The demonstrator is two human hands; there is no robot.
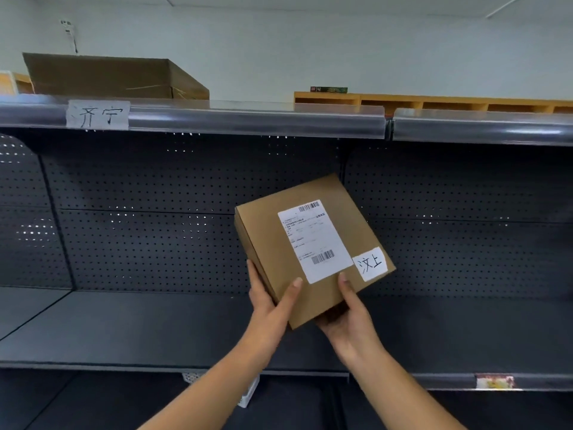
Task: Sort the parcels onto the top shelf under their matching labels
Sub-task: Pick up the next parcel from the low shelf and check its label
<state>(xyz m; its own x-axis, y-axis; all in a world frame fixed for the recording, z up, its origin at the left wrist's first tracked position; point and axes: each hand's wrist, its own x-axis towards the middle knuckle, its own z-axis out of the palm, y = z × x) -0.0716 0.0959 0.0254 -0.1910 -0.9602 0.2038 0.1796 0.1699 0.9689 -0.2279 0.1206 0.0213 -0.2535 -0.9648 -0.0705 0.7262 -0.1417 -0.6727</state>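
Note:
A flat brown cardboard parcel point(279, 243) is held tilted in front of the dark pegboard, below the top shelf. It carries a white shipping label and a small white tag handwritten 汶上 point(370, 264). My left hand point(269, 302) grips its lower left edge, thumb on the top face. My right hand point(348, 318) holds its lower right corner from beneath, thumb on the face. The top shelf's front rail point(248, 119) bears a paper label 齐宁 point(97, 114) at the left. A large brown box point(102, 76) stands on the top shelf above that label.
A dark middle shelf point(139, 330) runs below the parcel. A second shelf bay's rail point(483, 128) lies to the right. Wooden cubbies point(434, 103) show behind the top shelf. A small sticker point(494, 382) sits on the lower right rail.

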